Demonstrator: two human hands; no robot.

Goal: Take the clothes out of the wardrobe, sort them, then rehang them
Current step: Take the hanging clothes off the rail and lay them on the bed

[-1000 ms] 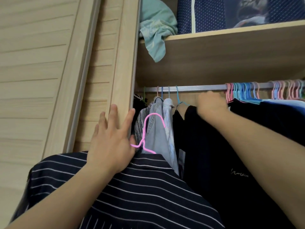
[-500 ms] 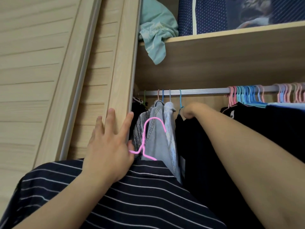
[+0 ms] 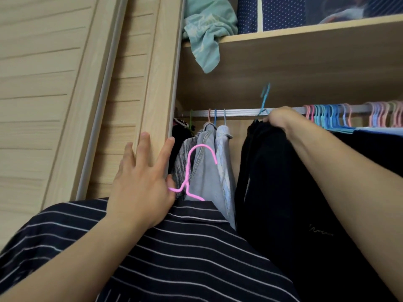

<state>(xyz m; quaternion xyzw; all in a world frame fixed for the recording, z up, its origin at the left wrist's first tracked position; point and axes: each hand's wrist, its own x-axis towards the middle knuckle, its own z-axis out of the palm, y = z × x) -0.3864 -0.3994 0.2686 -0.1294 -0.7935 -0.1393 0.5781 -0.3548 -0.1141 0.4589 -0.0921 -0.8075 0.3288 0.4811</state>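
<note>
A black garment (image 3: 283, 182) on a blue wire hanger (image 3: 264, 99) is gripped at its top by the right hand (image 3: 278, 118), fingers curled round the cloth; the hanger's hook stands tilted above the silver metal rail (image 3: 239, 111), at or just off it. Left of it a pale denim shirt (image 3: 205, 171) and a light grey shirt (image 3: 224, 162) hang from the rail. Nearer, a navy shirt with thin white stripes (image 3: 174, 253) lies over the left forearm on a pink wire hanger (image 3: 192, 171), whose neck is pinched under the thumb of the left hand (image 3: 141, 188), fingers spread on the pale wooden wardrobe door edge (image 3: 157, 88). To the far right, empty pink and blue hangers (image 3: 340, 114) crowd the rail. On the wooden shelf (image 3: 305, 25) above, a mint-green cloth (image 3: 207, 33) droops beside a navy dotted storage box (image 3: 272, 12).
</note>
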